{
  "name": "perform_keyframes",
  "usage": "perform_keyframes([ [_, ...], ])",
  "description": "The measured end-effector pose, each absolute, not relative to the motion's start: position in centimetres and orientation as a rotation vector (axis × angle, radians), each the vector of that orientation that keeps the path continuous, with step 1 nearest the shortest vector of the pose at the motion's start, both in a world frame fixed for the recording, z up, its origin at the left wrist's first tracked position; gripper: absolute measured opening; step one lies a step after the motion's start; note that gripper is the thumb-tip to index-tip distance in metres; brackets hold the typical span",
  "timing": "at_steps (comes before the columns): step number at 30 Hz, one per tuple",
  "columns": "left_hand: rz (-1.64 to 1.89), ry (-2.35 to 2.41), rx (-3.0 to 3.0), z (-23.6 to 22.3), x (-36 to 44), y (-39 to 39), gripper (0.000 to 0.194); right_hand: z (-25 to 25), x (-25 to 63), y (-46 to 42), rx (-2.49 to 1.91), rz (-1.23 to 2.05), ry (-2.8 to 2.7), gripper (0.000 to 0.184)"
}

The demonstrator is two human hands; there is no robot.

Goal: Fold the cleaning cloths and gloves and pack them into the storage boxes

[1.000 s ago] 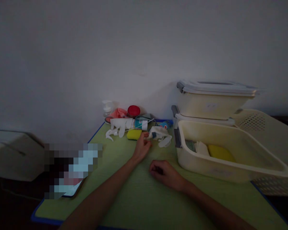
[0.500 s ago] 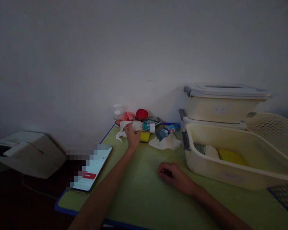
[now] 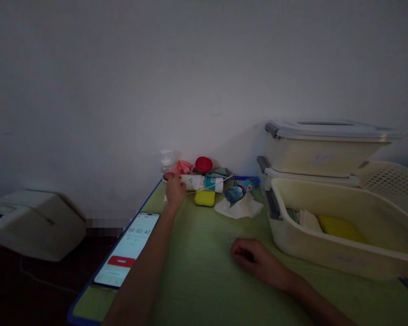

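My left hand [image 3: 176, 192] is at the back left of the green table [image 3: 197, 271], its fingers curled together. Whatever they hold is hidden, though a scrap of white tissue [image 3: 165, 198] peeks out at the hand's left edge. Right of it lies a white and teal bottle [image 3: 213, 184] on its side, with a thin white stick [image 3: 221, 182] across it. A yellow sponge [image 3: 204, 198] rests in front of the bottle. My right hand [image 3: 255, 260] lies on the table, loosely closed, with nothing visible in it, left of the cream basket [image 3: 326, 244].
Behind are a pump bottle [image 3: 166, 162], a pink cloth [image 3: 182, 167] and a red-lidded jar [image 3: 204, 164]. A blue-labelled plastic bottle [image 3: 240, 190] lies by a crumpled tissue [image 3: 240, 207]. A phone [image 3: 132, 244] lies left; lidded boxes [image 3: 323, 149] are stacked at right. The basket holds a yellow sponge [image 3: 342, 228].
My left hand has moved left from the lying bottle, and the white tissue near it is now mostly hidden. The view has shifted slightly. My right hand keeps its pose.
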State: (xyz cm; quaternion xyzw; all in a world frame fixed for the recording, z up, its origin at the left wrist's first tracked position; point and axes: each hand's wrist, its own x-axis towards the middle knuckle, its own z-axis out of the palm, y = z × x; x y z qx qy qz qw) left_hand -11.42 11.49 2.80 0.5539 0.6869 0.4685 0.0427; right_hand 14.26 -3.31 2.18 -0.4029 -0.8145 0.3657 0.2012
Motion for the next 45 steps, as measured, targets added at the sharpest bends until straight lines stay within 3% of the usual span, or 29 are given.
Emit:
perform_keyframes([
  [3, 1.497, 2.045, 1.673, 3.2, -12.0, 12.0, 0.017, 2.3, 14.2, -3.3, -1.122, 1.019, -2.284, 0.013],
  [17, 1.742, 1.53, 1.538, 5.8, -11.4, 13.2, 0.008, 2.2, 14.4, -3.5, -1.058, 0.924, -2.356, 0.016],
  [26, 1.489, 1.366, 1.633, 4.9, -12.1, 13.4, 0.021, 7.3, 9.4, 0.3, -0.947, 0.304, -2.297, 0.016],
  [29, 1.472, 1.381, 1.623, 4.3, -12.3, 13.2, 0.023, 8.7, 6.9, 4.3, -1.239, 0.063, -2.468, 0.029],
  [38, 1.568, 1.402, 1.449, 3.4, -13.4, 13.8, 0.025, 7.4, 4.6, 11.2, -1.385, 0.016, -2.716, 0.068],
  [45, 1.606, 1.428, 1.416, 3.7, -13.6, 13.7, 0.016, 6.3, 4.0, 11.9, -1.455, -0.032, -2.667, 0.059],
])
